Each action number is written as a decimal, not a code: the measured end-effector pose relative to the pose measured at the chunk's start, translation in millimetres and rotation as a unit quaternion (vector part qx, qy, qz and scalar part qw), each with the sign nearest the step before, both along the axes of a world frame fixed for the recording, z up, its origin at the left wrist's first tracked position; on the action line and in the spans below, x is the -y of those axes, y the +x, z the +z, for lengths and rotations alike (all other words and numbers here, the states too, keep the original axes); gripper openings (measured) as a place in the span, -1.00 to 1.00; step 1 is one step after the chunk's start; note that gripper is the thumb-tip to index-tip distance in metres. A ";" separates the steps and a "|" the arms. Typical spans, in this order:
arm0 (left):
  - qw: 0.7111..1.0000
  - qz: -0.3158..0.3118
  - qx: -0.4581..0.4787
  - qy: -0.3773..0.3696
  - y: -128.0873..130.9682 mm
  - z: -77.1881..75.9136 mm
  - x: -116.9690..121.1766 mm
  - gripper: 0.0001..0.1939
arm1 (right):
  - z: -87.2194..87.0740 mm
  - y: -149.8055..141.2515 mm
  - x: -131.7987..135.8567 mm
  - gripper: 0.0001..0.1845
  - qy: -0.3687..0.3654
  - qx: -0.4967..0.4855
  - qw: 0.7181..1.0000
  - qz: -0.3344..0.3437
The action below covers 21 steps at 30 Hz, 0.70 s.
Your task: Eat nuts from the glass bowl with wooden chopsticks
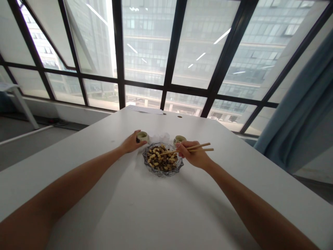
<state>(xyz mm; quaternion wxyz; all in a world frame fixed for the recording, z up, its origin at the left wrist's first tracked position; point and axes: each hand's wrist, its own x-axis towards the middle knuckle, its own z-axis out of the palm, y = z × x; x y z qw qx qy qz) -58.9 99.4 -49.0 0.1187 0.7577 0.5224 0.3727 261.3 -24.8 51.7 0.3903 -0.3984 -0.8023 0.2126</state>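
A small pale teacup (142, 136) with dark markings stands behind the bowl on the left, and the fingers of my left hand (132, 141) are wrapped round it. In my right hand (194, 152) is a pair of wooden chopsticks (200, 147), their tips among the nuts in the glass bowl (162, 173). Peanuts in the shell (156, 152) and dark seeds fill this scalloped clear bowl. Just behind my right hand sits a second teacup (179, 139), its lower part hidden by the fingers. Whether the tips pinch a peanut, I cannot tell.
Crumpled clear plastic or tissue (160, 137) lies between the two cups. Papers (145, 110) and two small dark round things rest at the far end of the white table (156, 208). Windows (148, 41) stand beyond, with a blue curtain (299, 107) at the right.
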 end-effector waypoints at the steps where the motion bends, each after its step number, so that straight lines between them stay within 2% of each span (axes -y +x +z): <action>1: 1.000 -0.002 0.002 0.000 0.1 0.2 0.3 -0.09 | 1.4 1.7 0.0 -0.39 -0.009 0.003 1.000 0.005; 5: 1.000 -0.002 0.005 -0.001 0.8 0.9 1.5 -0.10 | 8.6 9.6 -0.6 -0.32 -0.042 -0.015 0.999 -0.007; 9: 1.000 -0.001 0.005 0.002 1.1 0.2 1.4 -0.10 | 8.4 8.9 -1.9 -0.31 -0.028 -0.067 0.996 -0.049; 15: 1.000 0.001 0.005 -0.003 0.8 0.0 1.4 -0.09 | -4.3 3.1 -5.1 -0.38 -0.004 0.005 1.000 -0.007; 21: 1.000 -0.004 0.012 0.006 1.3 -1.7 0.1 -0.11 | -2.3 5.3 -3.9 -0.38 0.023 0.000 0.999 -0.029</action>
